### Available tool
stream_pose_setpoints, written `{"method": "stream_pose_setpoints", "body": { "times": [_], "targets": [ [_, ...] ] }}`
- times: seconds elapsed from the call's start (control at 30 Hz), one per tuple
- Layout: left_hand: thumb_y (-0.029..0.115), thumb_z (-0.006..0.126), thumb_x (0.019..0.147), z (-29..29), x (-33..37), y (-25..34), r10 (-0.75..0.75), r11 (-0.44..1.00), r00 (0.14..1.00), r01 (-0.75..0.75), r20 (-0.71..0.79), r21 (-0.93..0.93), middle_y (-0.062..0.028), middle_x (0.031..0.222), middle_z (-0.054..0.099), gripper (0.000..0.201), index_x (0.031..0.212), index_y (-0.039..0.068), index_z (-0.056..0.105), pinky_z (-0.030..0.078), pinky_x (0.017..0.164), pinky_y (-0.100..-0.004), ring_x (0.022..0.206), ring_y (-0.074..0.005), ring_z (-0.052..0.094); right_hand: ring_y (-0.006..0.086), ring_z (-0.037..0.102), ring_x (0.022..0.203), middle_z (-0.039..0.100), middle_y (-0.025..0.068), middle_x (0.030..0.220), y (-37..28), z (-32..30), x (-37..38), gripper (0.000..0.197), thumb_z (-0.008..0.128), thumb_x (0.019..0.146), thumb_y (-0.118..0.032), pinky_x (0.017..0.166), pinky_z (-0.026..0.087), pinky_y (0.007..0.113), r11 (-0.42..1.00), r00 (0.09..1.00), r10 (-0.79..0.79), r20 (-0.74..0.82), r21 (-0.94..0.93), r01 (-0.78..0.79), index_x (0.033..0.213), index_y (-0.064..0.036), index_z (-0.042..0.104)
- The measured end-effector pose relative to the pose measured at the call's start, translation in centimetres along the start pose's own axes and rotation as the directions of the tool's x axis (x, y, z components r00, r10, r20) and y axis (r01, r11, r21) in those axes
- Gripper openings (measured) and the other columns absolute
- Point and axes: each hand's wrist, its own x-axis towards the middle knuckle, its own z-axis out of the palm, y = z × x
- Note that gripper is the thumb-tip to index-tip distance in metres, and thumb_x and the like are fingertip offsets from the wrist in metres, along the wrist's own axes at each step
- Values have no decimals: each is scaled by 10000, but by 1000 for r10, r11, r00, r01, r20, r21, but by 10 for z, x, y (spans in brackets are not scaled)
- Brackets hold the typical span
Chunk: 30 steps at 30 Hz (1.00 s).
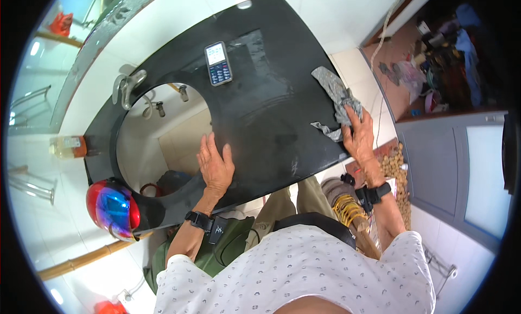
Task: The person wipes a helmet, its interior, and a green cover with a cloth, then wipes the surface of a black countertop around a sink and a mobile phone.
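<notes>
A black countertop [271, 113] with a large round cut-out stretches in front of me. My left hand [216, 165] lies at the right rim of the cut-out, fingers stretched out and holding nothing. At the counter's right edge my right hand [359, 138] has its fingers bent over a crumpled grey patterned cloth [332, 89]. Part of that cloth trails up along the edge, and another end sticks out left of the fingers. A keypad mobile phone [218, 64] with a lit screen rests on the counter beyond my left hand. Wet-looking streaks mark the black surface.
A chrome faucet [129, 89] stands left of the cut-out, where pipe valves and floor show below. A red helmet with a mirrored visor [114, 208] sits at the near left corner, below a bottle of amber liquid [68, 146]. A grey door [439, 173] stands at right.
</notes>
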Motion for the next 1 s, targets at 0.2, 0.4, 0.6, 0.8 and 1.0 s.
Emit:
{"method": "stream_pose_setpoints", "body": {
  "times": [0.2,0.4,0.6,0.8,1.0],
  "targets": [
    [311,467,942,0,0,0,27,999,999,-28,-31,-43,-236,1409,309,518,1359,27,353,268,1045,-518,1291,-404,318,440,359,1238,410,257,1307,-69,1,-74,529,652,713,-143,1031,288,533,998,994,-24,105,-49,29,1234,-135,558],
    [293,580,858,-11,-7,17,307,944,951,-309,-30,-117,-287,1409,256,594,1338,12,372,260,1020,-559,1264,-443,303,424,297,1312,378,221,1373,-86,0,-68,583,664,735,-159,1064,249,551,982,947,-184,263,88,166,1298,-143,513],
    [323,715,728,-1,-5,121,769,613,634,-692,86,-380,-279,1406,244,721,1331,73,407,240,1029,-578,1279,-455,273,362,337,1329,393,187,1398,-75,-24,-57,603,636,801,-98,1098,264,470,806,951,-86,297,581,-109,1367,-116,429],
    [316,670,793,46,24,172,786,617,591,-727,181,-301,-245,1404,298,558,1287,130,488,256,1039,-593,1279,-452,303,248,518,1181,525,171,1279,-16,-36,-96,574,546,821,29,996,413,363,620,909,394,134,691,-371,1372,-69,418],
    [306,635,826,98,152,214,635,766,770,-638,-57,-82,-282,1316,407,476,1243,110,513,341,984,-552,1209,-456,398,161,577,975,629,87,1068,55,-34,-193,371,589,910,-136,867,453,284,463,713,660,236,619,-634,1252,-4,533]
  ]
}}
